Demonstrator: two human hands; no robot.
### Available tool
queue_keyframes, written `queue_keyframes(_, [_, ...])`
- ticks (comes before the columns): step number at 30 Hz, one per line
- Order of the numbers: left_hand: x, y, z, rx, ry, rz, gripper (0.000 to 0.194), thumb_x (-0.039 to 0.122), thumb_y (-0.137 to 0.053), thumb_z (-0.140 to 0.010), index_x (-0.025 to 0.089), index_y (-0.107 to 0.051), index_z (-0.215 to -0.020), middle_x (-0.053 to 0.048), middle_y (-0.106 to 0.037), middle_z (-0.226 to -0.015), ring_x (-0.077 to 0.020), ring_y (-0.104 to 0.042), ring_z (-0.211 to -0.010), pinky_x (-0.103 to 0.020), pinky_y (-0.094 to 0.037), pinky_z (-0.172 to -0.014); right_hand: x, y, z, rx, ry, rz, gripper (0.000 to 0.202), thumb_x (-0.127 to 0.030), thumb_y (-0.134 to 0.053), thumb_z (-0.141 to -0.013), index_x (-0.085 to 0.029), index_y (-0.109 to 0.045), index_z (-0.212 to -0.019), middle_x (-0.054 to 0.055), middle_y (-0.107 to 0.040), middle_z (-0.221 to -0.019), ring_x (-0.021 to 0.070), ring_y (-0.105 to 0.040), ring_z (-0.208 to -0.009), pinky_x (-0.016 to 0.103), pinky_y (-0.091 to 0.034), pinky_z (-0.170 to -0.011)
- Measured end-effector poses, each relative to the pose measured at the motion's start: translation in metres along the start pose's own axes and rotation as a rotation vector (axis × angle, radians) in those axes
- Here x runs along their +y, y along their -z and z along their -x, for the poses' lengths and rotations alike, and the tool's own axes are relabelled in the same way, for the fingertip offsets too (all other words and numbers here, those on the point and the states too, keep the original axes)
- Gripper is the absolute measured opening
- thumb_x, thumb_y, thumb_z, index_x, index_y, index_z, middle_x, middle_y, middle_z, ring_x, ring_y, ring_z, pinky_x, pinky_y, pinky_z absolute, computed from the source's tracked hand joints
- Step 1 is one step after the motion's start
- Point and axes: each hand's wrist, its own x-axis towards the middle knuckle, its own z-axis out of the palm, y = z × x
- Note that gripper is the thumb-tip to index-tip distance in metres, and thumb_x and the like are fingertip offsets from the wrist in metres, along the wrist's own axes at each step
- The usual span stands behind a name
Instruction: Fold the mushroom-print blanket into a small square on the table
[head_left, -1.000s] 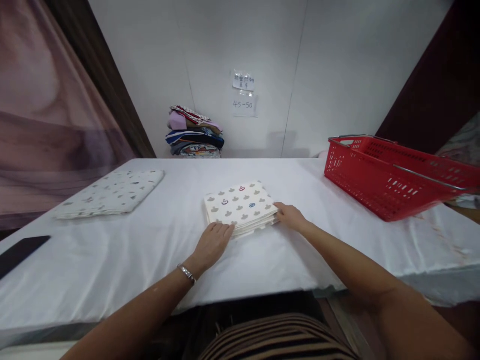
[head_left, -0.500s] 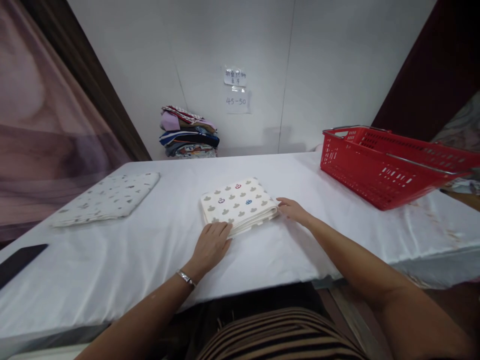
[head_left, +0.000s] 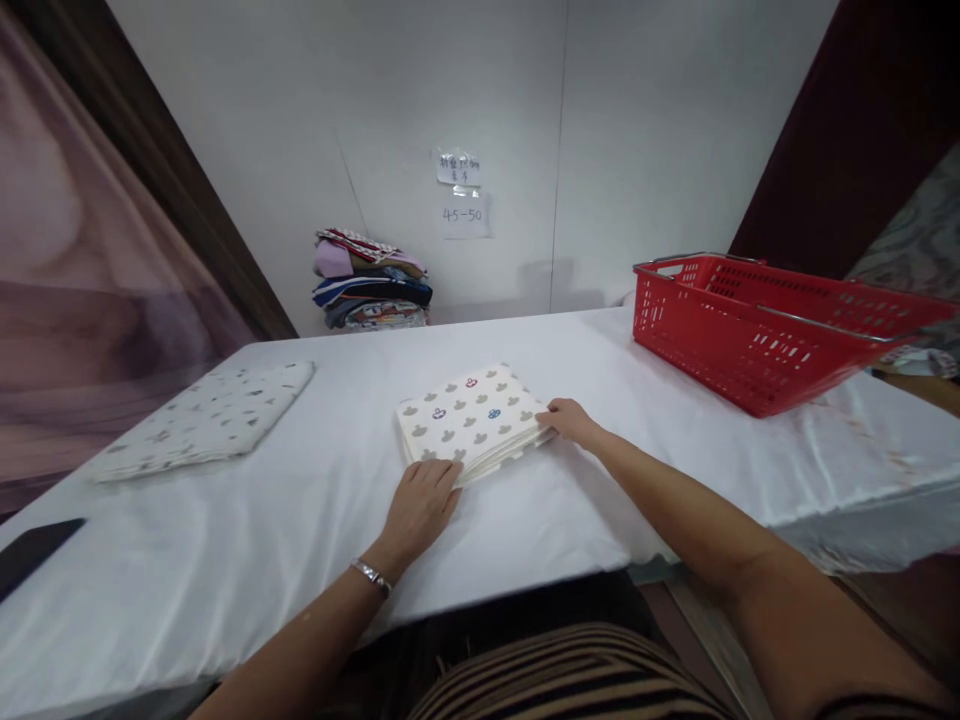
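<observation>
A folded white cloth with grey mushroom-like shapes and a few red, purple and blue ones lies on the white-covered table. My left hand grips its near left corner, fingers on top and the thumb at the near edge. At the right corner, my right hand pinches the folded layers between thumb and fingers. Several layers show along the near edge. The fingertips under the cloth are hidden.
Another folded white patterned cloth lies at the left. A dark flat object sits at the left edge. A red basket stands at the right. Behind the table is a stack of folded fabrics, with paper signs on the wall.
My right hand has moved slightly left and closed on the cloth's right corner. My left hand stays at the near left corner. The whole view has shifted a little.
</observation>
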Motion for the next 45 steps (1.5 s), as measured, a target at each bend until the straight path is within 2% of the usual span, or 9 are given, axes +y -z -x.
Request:
queue_keyframes(6, [0.004,0.0,0.0,-0.032,0.007,0.006,0.025,0.015,-0.047,-0.087,0.017,-0.057,-0.11,-0.008,-0.063,-0.1,-0.0223,-0.055,-0.095,-0.038,-0.043,-0.084,0.009,-0.005,-0.003,0.006,-0.046,0.022,0.02,-0.034,-0.056,-0.073,-0.015,-0.061,-0.078,-0.001,-0.055,-0.055,0.0109,-0.048,-0.05,0.021,-0.033,-0.048])
queue_keyframes(12, [0.002,0.0,0.004,-0.029,0.004,0.049,0.032,0.018,-0.049,-0.085,0.018,-0.054,-0.117,-0.01,-0.062,-0.109,-0.0236,-0.055,-0.1,-0.041,-0.042,-0.089,0.005,0.003,-0.005,-0.001,-0.025,0.127,0.025,-0.036,-0.061,-0.07,-0.015,-0.066,-0.084,0.007,-0.066,-0.089,0.0177,-0.058,-0.078,0.022,-0.037,-0.058])
queue_keyframes(17, [0.0,0.001,0.008,-0.048,0.043,0.042,0.048,0.008,-0.045,-0.078,0.019,-0.05,-0.125,-0.01,-0.057,-0.122,-0.0248,-0.05,-0.114,-0.046,-0.035,-0.1,-0.004,0.004,-0.005,-0.036,-0.019,0.131,0.028,-0.028,-0.06,-0.07,-0.017,-0.066,-0.095,0.006,-0.065,-0.098,0.0196,-0.058,-0.085,0.022,-0.039,-0.062])
queue_keyframes(21, [-0.004,0.004,0.011,-0.101,0.08,0.058,0.066,-0.001,-0.04,-0.069,0.021,-0.046,-0.132,-0.009,-0.053,-0.13,-0.0252,-0.043,-0.125,-0.05,-0.034,-0.103,-0.011,0.005,-0.004,-0.078,-0.057,0.061,0.033,-0.026,-0.061,-0.068,-0.017,-0.063,-0.1,0.007,-0.065,-0.096,0.0182,-0.058,-0.08,0.02,-0.041,-0.057])
queue_keyframes(24, [-0.01,0.004,0.013,-0.142,0.061,0.127,0.076,-0.005,-0.037,-0.064,0.021,-0.041,-0.135,-0.007,-0.049,-0.134,-0.0223,-0.04,-0.128,-0.041,-0.044,-0.098,-0.015,0.006,-0.004,-0.106,-0.097,-0.021,0.034,-0.023,-0.063,-0.066,-0.016,-0.061,-0.1,0.009,-0.062,-0.102,0.0177,-0.057,-0.079,0.02,-0.043,-0.054])
queue_keyframes(27, [-0.015,0.001,0.015,-0.136,0.04,0.16,0.082,-0.008,-0.034,-0.061,0.021,-0.038,-0.138,-0.006,-0.048,-0.134,-0.0206,-0.038,-0.129,-0.038,-0.045,-0.098,-0.017,0.007,-0.004,-0.118,-0.128,-0.117,0.037,-0.02,-0.063,-0.066,-0.016,-0.058,-0.102,0.01,-0.06,-0.103,0.017,-0.057,-0.078,0.02,-0.045,-0.053])
queue_keyframes(32, [-0.021,-0.003,0.015,-0.089,0.018,0.173,0.081,-0.009,-0.032,-0.062,0.022,-0.039,-0.136,-0.006,-0.052,-0.129,-0.0187,-0.043,-0.124,-0.038,-0.047,-0.097,-0.014,0.007,-0.005,-0.145,-0.169,-0.283,0.045,-0.02,-0.063,-0.068,-0.017,-0.053,-0.112,0.007,-0.061,-0.091,0.0146,-0.058,-0.068,0.022,-0.05,-0.052])
queue_keyframes(38, [-0.024,-0.001,0.017,-0.052,0.022,0.213,0.073,-0.006,-0.034,-0.067,0.023,-0.043,-0.133,-0.005,-0.054,-0.128,-0.0174,-0.045,-0.123,-0.037,-0.048,-0.097,-0.008,0.003,-0.008,-0.146,-0.192,-0.408,0.061,-0.017,-0.062,-0.069,-0.019,-0.045,-0.127,0.007,-0.061,-0.093,0.0139,-0.058,-0.066,0.025,-0.052,-0.053])
queue_keyframes(45, [-0.026,-0.004,0.022,-0.098,-0.038,0.262,0.082,-0.009,-0.033,-0.061,0.02,-0.035,-0.138,-0.007,-0.045,-0.137,-0.0183,-0.035,-0.131,-0.043,-0.037,-0.107,-0.009,0.007,-0.007,-0.219,-0.199,-0.43,0.067,-0.015,-0.062,-0.068,-0.016,-0.042,-0.132,0.008,-0.062,-0.089,0.0133,-0.056,-0.06,0.026,-0.051,-0.05])
